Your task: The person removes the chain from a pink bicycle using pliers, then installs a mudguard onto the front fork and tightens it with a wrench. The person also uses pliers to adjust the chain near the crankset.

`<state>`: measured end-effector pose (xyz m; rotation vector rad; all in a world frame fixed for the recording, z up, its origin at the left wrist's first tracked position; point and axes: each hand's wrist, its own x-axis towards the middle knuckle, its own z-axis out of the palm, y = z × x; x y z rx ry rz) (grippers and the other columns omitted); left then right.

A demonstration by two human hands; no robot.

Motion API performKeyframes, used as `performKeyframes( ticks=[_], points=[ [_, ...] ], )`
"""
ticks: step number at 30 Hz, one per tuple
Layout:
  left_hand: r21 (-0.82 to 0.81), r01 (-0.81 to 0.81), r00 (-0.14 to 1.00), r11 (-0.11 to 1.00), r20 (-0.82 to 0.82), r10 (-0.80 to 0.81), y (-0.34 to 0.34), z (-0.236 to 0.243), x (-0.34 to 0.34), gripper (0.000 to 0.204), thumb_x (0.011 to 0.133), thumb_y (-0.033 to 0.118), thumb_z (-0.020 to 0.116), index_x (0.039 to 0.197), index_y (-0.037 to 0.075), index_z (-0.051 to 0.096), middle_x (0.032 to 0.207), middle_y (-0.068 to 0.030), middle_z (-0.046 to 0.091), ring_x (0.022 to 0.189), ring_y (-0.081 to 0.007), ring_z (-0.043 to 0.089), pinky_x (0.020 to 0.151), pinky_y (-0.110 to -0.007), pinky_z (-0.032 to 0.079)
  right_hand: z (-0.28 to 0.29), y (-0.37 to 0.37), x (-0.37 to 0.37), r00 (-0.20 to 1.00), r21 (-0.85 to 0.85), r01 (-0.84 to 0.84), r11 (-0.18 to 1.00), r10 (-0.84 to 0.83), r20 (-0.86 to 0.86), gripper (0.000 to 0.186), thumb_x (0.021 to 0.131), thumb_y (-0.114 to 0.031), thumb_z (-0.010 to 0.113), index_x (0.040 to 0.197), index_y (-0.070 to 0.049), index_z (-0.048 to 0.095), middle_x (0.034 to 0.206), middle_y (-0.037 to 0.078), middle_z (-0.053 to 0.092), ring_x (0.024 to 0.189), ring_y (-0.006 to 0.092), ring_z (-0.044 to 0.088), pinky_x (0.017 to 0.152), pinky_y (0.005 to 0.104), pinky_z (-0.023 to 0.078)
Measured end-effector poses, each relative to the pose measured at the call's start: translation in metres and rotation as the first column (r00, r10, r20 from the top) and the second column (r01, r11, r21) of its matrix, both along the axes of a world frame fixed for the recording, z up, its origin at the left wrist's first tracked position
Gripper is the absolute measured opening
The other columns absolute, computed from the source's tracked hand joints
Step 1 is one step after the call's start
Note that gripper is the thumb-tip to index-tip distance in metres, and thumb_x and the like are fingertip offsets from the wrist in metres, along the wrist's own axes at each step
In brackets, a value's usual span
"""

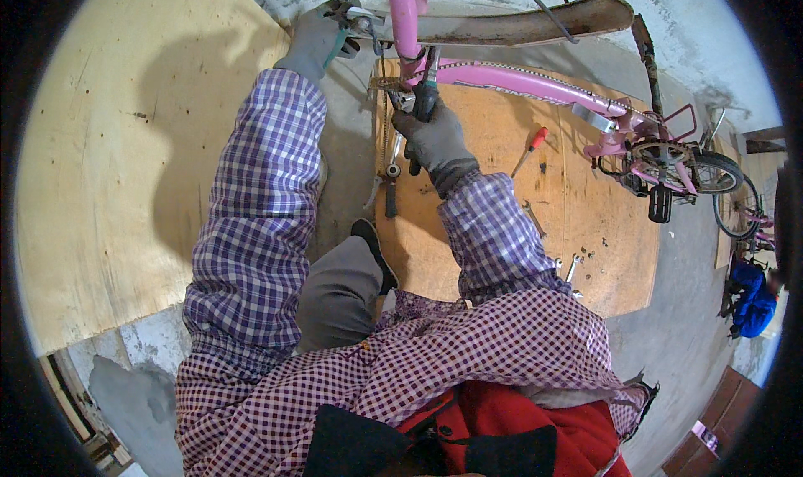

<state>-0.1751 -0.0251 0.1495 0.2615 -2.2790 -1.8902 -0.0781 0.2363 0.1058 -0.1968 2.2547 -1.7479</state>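
Observation:
A pink bicycle frame [519, 82] stretches across the upper part of the view, with a chain running along its tube. My right hand [437, 141], in a grey glove, is closed around dark-handled pliers [427, 102] at the near end of that tube. At the upper left my left hand [316, 40], also gloved, has its fingers curled at a silver metal part [365, 15] beside the frame. The fingertips are partly hidden, so its exact hold is unclear. Below the right hand, a ratchet wrench [393, 170] and a dark-handled tool [391, 201] lie on the board.
A wooden board [619, 259] covers the floor, carrying a red-handled screwdriver [539, 138], wrenches [573, 266] and small dark bits. A plywood sheet [100, 184] stands at left. A rusty curved metal strip [535, 23] lies behind the frame. Another person in blue [753, 301] is at far right.

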Motion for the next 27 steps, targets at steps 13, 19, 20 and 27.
performKeyframes(
  ticks=[13,19,20,27],
  points=[
    [0.016,-0.077,0.996,0.997,0.053,0.076,0.002,0.003,0.005,0.032,0.099,0.006,0.05,0.127,0.008,0.066,0.098,-0.0063,0.073,0.077,-0.0159,0.069,0.065,-0.032,0.059,-0.048,-0.009,-0.013,0.989,-0.178,0.073,0.981,-0.094,-0.113,0.043,0.085,-0.014,0.073,0.124,-0.007,0.055,0.082,0.004,0.062,0.063,0.0125,0.058,0.052,0.0293,0.049],
    [-0.324,-0.026,0.997,0.946,-0.072,0.003,0.003,0.007,0.004,0.032,0.098,0.007,0.053,0.127,0.008,0.067,0.098,-0.0056,0.074,0.075,-0.0163,0.07,0.067,-0.033,0.062,0.005,0.0,-0.005,0.997,0.029,0.074,0.997,-0.075,0.02,0.036,0.084,-0.014,0.074,0.113,-0.003,0.055,0.073,0.005,0.057,0.056,0.0141,0.057,0.048,0.0314,0.046],
    [-0.165,-0.049,0.999,0.985,-0.013,0.048,0.005,0.007,0.006,0.033,0.098,0.007,0.053,0.127,0.008,0.067,0.098,-0.0055,0.074,0.075,-0.016,0.07,0.067,-0.033,0.062,0.017,0.007,-0.004,0.986,-0.017,0.03,0.999,-0.027,0.167,0.035,0.084,-0.015,0.075,0.11,-0.003,0.055,0.072,0.004,0.056,0.055,0.0147,0.056,0.047,0.0318,0.046],
    [-0.072,-0.067,0.996,0.995,0.055,0.071,0.004,0.01,0.005,0.034,0.097,0.006,0.052,0.127,0.009,0.068,0.096,-0.0048,0.075,0.075,-0.0149,0.07,0.067,-0.031,0.061,0.039,0.026,-0.006,0.943,-0.076,-0.074,0.994,0.095,0.32,0.039,0.082,-0.028,0.076,0.106,0.0,0.064,0.079,0.01,0.067,0.061,0.0215,0.065,0.054,0.037,0.051]
  ],
)
